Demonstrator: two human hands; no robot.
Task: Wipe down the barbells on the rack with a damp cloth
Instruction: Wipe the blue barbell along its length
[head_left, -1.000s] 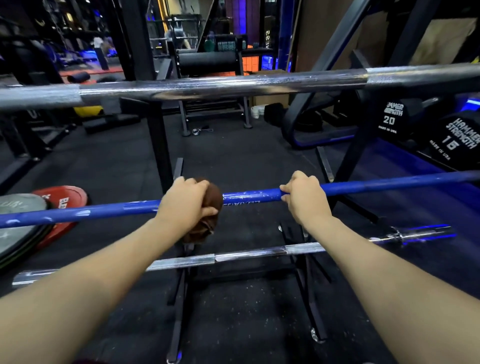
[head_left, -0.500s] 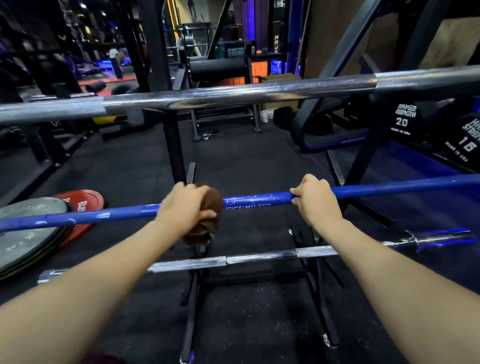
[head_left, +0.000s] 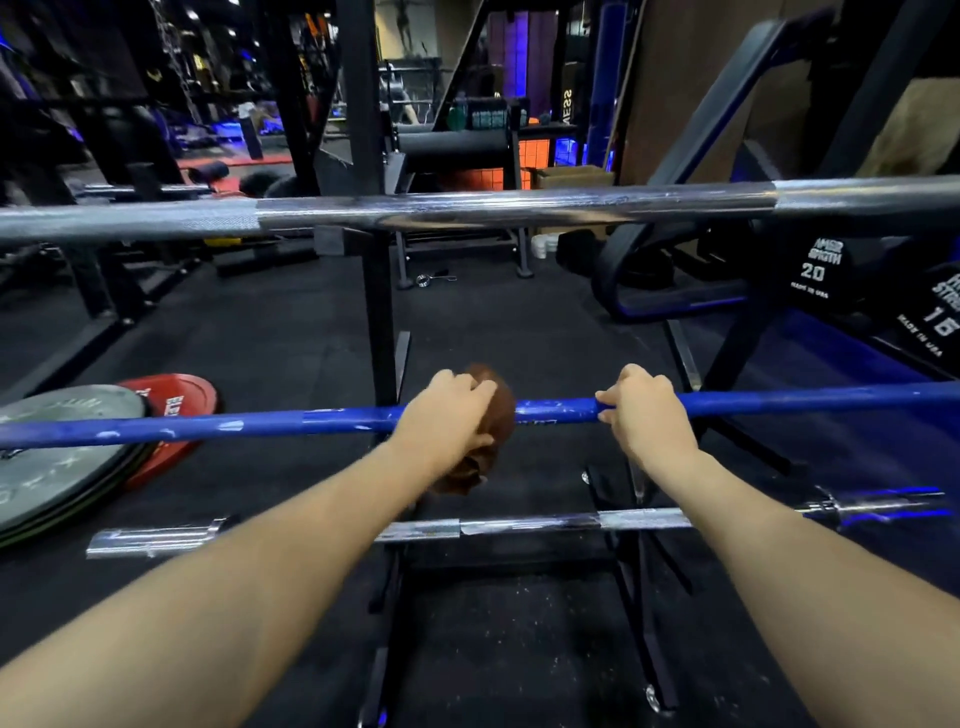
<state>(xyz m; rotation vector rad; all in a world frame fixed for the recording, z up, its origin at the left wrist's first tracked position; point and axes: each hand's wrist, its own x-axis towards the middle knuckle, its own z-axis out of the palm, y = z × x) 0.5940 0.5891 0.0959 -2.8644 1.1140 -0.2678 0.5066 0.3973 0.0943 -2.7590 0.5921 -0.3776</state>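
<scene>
Three barbells lie across a black rack (head_left: 382, 312). A thick chrome barbell (head_left: 519, 208) is on top, a blue barbell (head_left: 260, 426) in the middle and a thinner chrome barbell (head_left: 519, 526) lowest. My left hand (head_left: 447, 421) grips a brown cloth (head_left: 496, 410) wrapped round the blue barbell near its middle; part of the cloth hangs below the bar. My right hand (head_left: 644, 410) grips the bare blue barbell a short way to the right of the cloth.
Grey and red weight plates (head_left: 78, 457) lie stacked on the black rubber floor at the left. Dumbbells marked 20 (head_left: 813, 270) and 16 sit on a rack at the right. A bench frame (head_left: 457, 150) and other gym machines stand behind the rack.
The view has shifted, so the rack and plates sit further right in the frame. Both hands keep their grip on the blue barbell, the cloth hand about the same distance from the right hand.
</scene>
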